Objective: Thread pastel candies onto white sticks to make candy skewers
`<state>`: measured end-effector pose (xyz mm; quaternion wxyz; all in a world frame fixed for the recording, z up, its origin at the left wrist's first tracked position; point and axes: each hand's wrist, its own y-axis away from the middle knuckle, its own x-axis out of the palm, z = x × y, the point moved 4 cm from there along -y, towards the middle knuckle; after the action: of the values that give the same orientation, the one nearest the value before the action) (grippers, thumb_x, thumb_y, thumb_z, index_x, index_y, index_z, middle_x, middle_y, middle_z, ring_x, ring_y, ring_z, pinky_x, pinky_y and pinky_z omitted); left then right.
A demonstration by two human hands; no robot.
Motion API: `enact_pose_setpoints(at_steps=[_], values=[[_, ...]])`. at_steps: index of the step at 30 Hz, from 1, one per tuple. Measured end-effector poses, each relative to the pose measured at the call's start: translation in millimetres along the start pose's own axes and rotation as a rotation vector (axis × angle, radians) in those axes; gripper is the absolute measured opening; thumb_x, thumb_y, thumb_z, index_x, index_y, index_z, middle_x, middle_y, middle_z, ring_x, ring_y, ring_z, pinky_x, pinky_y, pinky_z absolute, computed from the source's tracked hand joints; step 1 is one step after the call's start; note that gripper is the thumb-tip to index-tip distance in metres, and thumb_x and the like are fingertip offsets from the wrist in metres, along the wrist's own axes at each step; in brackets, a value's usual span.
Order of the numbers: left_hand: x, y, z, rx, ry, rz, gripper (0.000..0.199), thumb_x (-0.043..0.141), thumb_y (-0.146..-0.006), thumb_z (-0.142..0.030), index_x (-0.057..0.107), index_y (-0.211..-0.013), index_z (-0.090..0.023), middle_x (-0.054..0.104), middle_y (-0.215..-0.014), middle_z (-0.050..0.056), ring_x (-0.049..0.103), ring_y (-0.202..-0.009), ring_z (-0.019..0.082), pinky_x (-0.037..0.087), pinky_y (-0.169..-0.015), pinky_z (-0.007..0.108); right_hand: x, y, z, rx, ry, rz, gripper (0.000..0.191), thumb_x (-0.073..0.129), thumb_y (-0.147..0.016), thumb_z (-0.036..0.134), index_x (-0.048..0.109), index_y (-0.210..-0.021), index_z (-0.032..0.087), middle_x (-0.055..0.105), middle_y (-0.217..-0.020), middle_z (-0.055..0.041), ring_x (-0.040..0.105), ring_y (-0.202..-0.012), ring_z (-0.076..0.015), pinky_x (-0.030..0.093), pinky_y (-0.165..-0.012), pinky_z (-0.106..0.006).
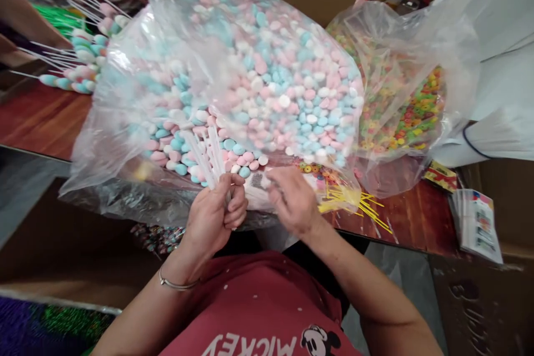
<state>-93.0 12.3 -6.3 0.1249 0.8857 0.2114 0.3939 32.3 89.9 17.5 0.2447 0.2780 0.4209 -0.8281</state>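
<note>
Left hand clamped on white sticks: thin, straight, tops fanned. Right hand just beside, blurred; can't tell whether holding anything. Behind, big clear bag full of pink, blue, white rounded pieces. Farther right, smaller bag: colourful rings.

Red shirt (MICKEY lettering); metal bracelet

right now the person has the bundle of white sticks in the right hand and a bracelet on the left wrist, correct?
Not quite: the head view shows the bundle of white sticks in the left hand, not the right hand. The bracelet is indeed on the left wrist.
</note>
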Motion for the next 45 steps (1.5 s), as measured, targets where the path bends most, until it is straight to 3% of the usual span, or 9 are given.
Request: enact_pose_setpoints(at_steps=[5,8,11,16,21,27,33,38,45], values=[[-21.6,-4,4,0.037,-0.088,-0.031,0.034,0.069,-0.08,-0.049,0.057,-0.081,-0.018,0.051,-0.052,-0.006,0.028,-0.031,0.002,0.021,-0.03,0.012,5,-20,-47,0.303,0.303,0.357,0.024,0.043,-0.095,0.019,0.067,-0.092,0.018,0.066,-0.088,-0.0065,0.06,-0.083,-0.0191,0.046,-0.075,-0.029],[-23.7,-6,9,-0.006,-0.129,-0.005,0.035,0.069,-0.079,-0.049,0.057,-0.078,-0.016,0.051,-0.05,-0.005,0.03,-0.03,0.003,0.021,-0.03,0.013,16,-27,-41,0.29,0.393,0.558,0.021,0.047,-0.095,0.022,0.067,-0.098,0.019,0.066,-0.096,-0.008,0.06,-0.088,-0.0201,0.045,-0.075,-0.029],[-23.9,-7,11,-0.011,-0.179,0.009,0.035,0.067,-0.08,-0.048,0.061,-0.082,-0.014,0.052,-0.048,-0.004,0.03,-0.029,0.003,0.021,-0.03,0.014,26,-28,-30,0.25,0.445,0.646,0.023,0.047,-0.093,0.018,0.066,-0.106,0.017,0.065,-0.104,-0.0118,0.06,-0.096,-0.0234,0.046,-0.075,-0.03],[-23.0,-8,10,0.05,-0.235,-0.021,0.035,0.064,-0.081,-0.046,0.061,-0.093,-0.013,0.058,-0.047,-0.002,0.028,-0.028,0.004,0.02,-0.03,0.016,34,-35,-43,0.302,0.34,0.495,0.024,0.045,-0.09,0.013,0.065,-0.104,0.016,0.064,-0.106,-0.0118,0.06,-0.094,-0.0237,0.047,-0.078,-0.033],[-21.3,-9,10,0.133,-0.252,-0.079,0.028,0.064,-0.08,-0.04,0.054,-0.072,-0.015,0.064,-0.056,0.002,0.032,-0.027,0.004,0.017,-0.03,0.017,46,-41,-60,0.234,0.144,0.292,0.028,0.047,-0.085,0.011,0.061,-0.107,0.017,0.064,-0.101,-0.0093,0.057,-0.095,-0.0227,0.047,-0.085,-0.034],[-23.4,-10,6,0.204,-0.226,-0.134,0.018,0.069,-0.074,-0.028,0.06,-0.075,-0.013,0.064,-0.061,0.0,0.038,-0.031,0.004,0.02,-0.031,0.018,56,-37,-57,0.086,0.164,0.266,0.022,0.045,-0.086,0.011,0.061,-0.1,0.016,0.063,-0.097,-0.0117,0.055,-0.093,-0.0247,0.047,-0.083,-0.036],[-28.8,-11,5,0.249,-0.24,-0.196,0.021,0.073,-0.071,-0.027,0.061,-0.079,-0.013,0.06,-0.053,-0.003,0.031,-0.03,0.002,0.016,-0.031,0.015,60,-36,-63,0.029,0.13,0.226,0.016,0.046,-0.085,0.012,0.058,-0.093,0.018,0.061,-0.089,-0.0094,0.054,-0.088,-0.0237,0.047,-0.081,-0.035],[-35.5,-15,10,0.194,-0.204,-0.178,0.025,0.073,-0.071,-0.032,0.062,-0.081,-0.012,0.061,-0.053,-0.002,0.03,-0.029,0.002,0.017,-0.031,0.016,62,-36,-68,0.052,0.101,0.238,0.014,0.046,-0.082,0.011,0.056,-0.086,0.019,0.06,-0.088,-0.008,0.053,-0.087,-0.0224,0.045,-0.08,-0.034],[-39.5,-16,13,0.161,-0.203,-0.171,0.029,0.072,-0.073,-0.037,0.065,-0.086,-0.012,0.061,-0.053,-0.001,0.031,-0.029,0.002,0.017,-0.032,0.016,58,-39,-57,0.102,0.238,0.351,0.019,0.045,-0.088,0.014,0.061,-0.099,0.015,0.064,-0.101,-0.0133,0.052,-0.1,-0.0259,0.044,-0.089,-0.036]])
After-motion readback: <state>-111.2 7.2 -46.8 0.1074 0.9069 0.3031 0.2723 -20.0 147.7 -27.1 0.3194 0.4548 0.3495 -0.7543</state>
